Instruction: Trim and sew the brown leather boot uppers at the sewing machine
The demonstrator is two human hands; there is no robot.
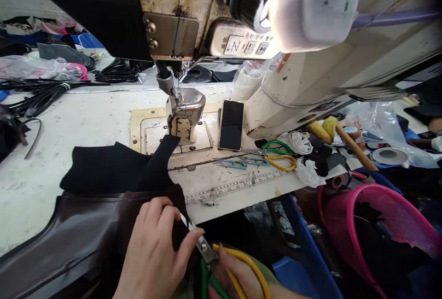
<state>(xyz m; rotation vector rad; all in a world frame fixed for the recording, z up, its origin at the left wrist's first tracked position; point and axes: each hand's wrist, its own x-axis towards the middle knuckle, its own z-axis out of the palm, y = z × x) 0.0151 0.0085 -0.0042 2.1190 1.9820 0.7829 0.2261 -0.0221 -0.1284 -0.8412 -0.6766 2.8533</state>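
Note:
A dark brown leather piece (83, 225) with black lining cloth (107, 167) along its far edge lies over the table's front edge, below the sewing machine's post (186, 117). My left hand (152, 248) is closed on the leather near its right edge, fingers curled over it and thumb out to the right. In my right hand (240, 273) is a pair of scissors (204, 246) with one yellow and one green handle. Their blades point up and left at the leather's edge, beside my left thumb; the blade tips are partly hidden by my left hand.
A phone (231, 125) leans by the machine's column. Another pair of scissors (281, 162) and blue thread snips (233, 164) lie behind a printed ruler scale (238, 187). A pink basket (355, 207) with dark scraps stands at right. Bundles of black strips (44, 96) lie at left.

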